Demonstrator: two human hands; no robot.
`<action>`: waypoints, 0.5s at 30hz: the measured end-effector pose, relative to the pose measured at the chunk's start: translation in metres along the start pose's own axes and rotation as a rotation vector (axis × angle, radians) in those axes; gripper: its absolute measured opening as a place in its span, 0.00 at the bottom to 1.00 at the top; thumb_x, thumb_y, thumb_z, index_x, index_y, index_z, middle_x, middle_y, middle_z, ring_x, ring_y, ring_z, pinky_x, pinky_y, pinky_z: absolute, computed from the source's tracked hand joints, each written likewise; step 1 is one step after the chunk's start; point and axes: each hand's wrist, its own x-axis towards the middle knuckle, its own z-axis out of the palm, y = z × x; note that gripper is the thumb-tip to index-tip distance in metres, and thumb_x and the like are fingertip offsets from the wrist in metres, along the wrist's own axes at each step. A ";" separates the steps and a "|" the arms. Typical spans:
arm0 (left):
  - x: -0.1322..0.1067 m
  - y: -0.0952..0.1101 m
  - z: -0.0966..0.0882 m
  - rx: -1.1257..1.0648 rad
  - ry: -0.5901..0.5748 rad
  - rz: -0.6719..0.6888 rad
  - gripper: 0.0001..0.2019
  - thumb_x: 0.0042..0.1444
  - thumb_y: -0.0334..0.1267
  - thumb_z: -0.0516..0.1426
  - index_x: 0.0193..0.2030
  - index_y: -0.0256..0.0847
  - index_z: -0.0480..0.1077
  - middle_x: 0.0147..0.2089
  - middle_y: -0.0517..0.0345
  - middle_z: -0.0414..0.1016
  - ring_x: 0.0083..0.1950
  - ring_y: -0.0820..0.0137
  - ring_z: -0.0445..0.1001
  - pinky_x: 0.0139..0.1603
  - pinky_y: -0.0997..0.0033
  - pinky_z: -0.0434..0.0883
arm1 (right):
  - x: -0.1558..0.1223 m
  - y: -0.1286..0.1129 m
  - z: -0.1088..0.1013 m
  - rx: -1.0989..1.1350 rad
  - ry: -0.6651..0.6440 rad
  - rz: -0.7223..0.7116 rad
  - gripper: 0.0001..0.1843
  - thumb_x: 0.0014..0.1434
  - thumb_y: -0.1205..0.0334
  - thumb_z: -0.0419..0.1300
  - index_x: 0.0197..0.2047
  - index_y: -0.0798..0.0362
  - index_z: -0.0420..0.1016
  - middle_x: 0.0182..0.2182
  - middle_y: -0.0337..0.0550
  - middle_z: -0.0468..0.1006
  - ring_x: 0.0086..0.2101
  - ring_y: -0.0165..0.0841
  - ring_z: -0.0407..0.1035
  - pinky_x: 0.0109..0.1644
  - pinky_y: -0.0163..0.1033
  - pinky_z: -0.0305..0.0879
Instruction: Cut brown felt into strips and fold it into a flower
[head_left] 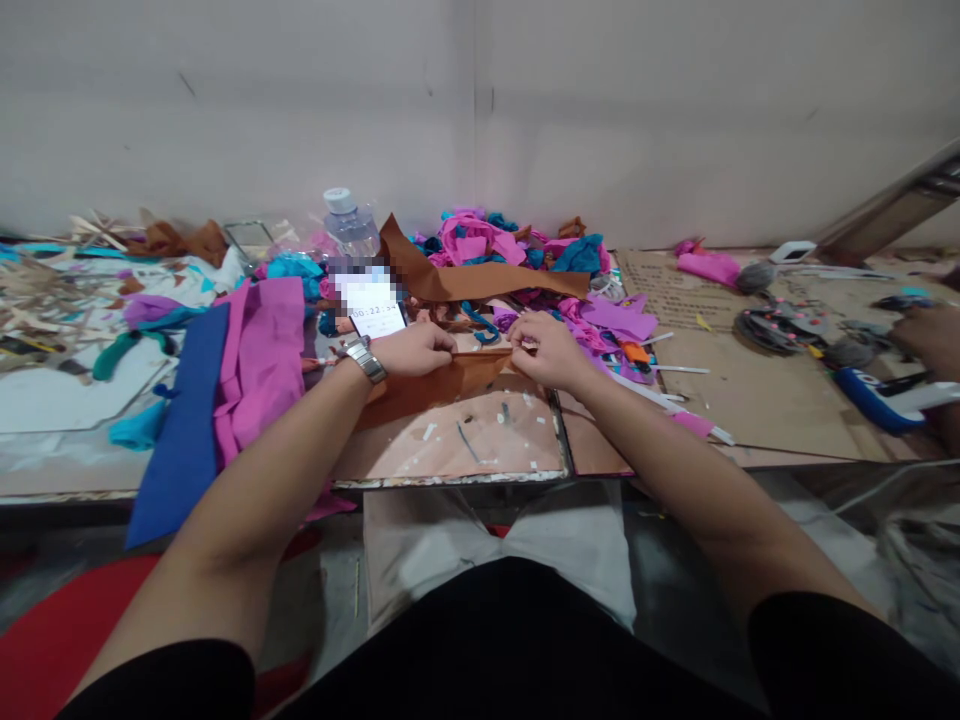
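A brown felt piece lies across the near middle of the work board. My left hand, with a metal watch on its wrist, is closed on the felt's upper edge. My right hand pinches the same edge a little to the right. Both hands meet near the middle of that edge. A phone with a timer on its screen stands just behind my left hand.
Blue and magenta felt sheets hang over the table's left front edge. A heap of pink, teal and brown scraps and a water bottle sit behind. Another person's hand works at the right near a glue gun.
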 end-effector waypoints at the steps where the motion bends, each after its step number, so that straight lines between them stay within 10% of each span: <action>1: -0.001 0.003 0.000 -0.005 -0.011 0.010 0.11 0.55 0.38 0.52 0.30 0.39 0.74 0.26 0.61 0.71 0.28 0.70 0.67 0.33 0.69 0.60 | 0.000 -0.001 0.001 0.007 -0.010 -0.012 0.06 0.50 0.70 0.59 0.27 0.49 0.68 0.35 0.46 0.81 0.40 0.42 0.73 0.49 0.48 0.65; 15: -0.002 0.038 0.010 -0.084 -0.033 0.205 0.21 0.70 0.50 0.50 0.35 0.37 0.73 0.30 0.58 0.73 0.32 0.71 0.68 0.36 0.71 0.61 | -0.003 -0.029 0.009 0.081 -0.186 -0.124 0.05 0.57 0.69 0.57 0.32 0.49 0.71 0.38 0.47 0.81 0.43 0.41 0.73 0.52 0.47 0.67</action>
